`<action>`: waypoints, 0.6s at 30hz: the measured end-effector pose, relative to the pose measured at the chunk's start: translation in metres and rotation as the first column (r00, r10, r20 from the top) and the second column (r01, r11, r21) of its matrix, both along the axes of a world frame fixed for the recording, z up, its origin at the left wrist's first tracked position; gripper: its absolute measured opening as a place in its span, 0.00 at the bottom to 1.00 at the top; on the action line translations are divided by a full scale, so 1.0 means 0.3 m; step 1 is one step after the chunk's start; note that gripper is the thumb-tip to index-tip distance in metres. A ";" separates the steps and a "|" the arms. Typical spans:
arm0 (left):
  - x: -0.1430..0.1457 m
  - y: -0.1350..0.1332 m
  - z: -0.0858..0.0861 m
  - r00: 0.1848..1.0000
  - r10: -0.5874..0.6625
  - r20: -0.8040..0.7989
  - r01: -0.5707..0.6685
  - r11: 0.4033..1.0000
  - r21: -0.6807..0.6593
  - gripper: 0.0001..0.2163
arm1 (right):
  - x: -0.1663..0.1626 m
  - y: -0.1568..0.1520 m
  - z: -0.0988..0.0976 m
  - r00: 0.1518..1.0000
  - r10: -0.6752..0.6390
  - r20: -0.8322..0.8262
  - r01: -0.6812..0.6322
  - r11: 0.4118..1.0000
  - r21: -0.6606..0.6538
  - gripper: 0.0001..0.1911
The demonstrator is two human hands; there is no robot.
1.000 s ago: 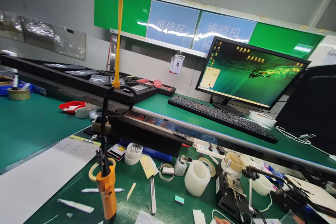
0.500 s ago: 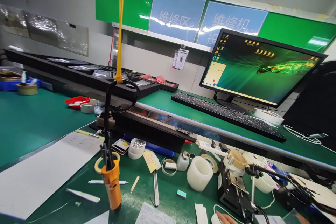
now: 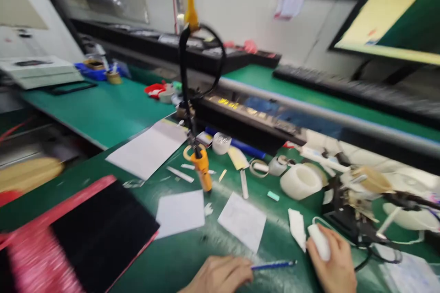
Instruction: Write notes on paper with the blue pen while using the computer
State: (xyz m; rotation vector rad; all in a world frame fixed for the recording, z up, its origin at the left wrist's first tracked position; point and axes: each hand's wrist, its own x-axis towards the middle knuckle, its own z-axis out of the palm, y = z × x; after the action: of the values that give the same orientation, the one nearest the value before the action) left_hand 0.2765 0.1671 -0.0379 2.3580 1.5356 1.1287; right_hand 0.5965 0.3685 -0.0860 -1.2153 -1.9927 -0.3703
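**Two hands low on a green desk**

At the lower left lies a black pad on pink wrap. Bottom middle, the left hand rests on the desk, fingers curled around a blue pen. Lower right, the right hand cups a white mouse, fingers pressed on it.

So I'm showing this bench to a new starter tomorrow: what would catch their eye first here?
Likely the orange screwdriver hanging on its cable over the middle of the green mat, with paper sheets scattered around it. In front, the right hand rests on a white mouse and the left hand holds a blue pen. A black pad on pink wrapping lies at the left.
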 end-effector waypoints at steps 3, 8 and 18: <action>0.011 -0.064 0.018 0.995 -0.043 0.087 0.046 0.998 -0.033 0.22 | -0.033 -0.001 0.032 1.000 0.009 0.016 -0.007 0.998 -0.070 0.26; 0.014 -0.039 0.026 0.996 -0.053 0.077 0.060 0.993 -0.097 0.17 | -0.061 -0.023 0.082 0.999 -0.014 0.032 0.019 0.982 -0.186 0.31; 0.033 -0.049 0.026 1.000 -0.028 0.002 0.028 0.987 -0.159 0.14 | -0.074 -0.033 0.076 0.997 -0.068 -0.022 0.061 0.974 -0.220 0.25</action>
State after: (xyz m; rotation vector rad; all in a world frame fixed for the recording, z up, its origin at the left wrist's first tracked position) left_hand 0.2865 0.1524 -0.0301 2.2674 1.5267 0.9611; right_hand 0.5743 0.3586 -0.0632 -1.4166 -2.0120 -0.1652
